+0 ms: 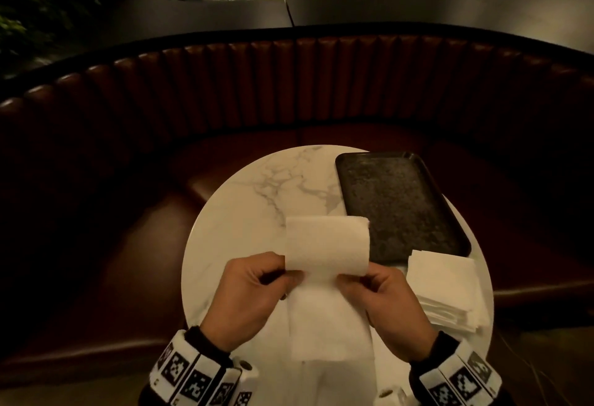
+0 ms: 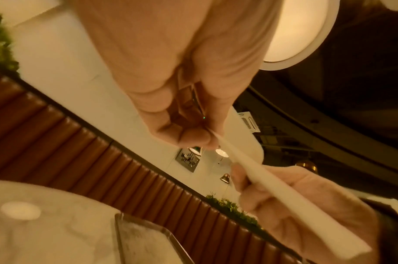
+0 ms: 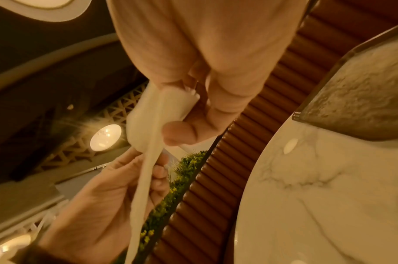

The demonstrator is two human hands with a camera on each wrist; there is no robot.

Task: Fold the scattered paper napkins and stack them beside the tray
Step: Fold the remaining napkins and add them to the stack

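1. Napkin [image 1: 326, 246] is held at lower centre of the head view, raised off the marble table [image 1: 257, 200], top edge curled over.
2. Left hand [image 1: 249, 296] is pinched on its left edge, fingers curled.
3. Right hand [image 1: 390, 301] is pinched on its right edge.
4. Folded stack [image 1: 445, 290] is seen at lower right, just below the dark tray [image 1: 401, 206].

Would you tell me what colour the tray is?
The tray is dark grey-black with a speckled surface, clearest in the head view.

Low in the frame, the left hand [image 1: 249, 293] and right hand [image 1: 390, 301] are raised side by side, fingers [image 1: 291, 275] curled, each apparently pinching between thumb and forefinger.
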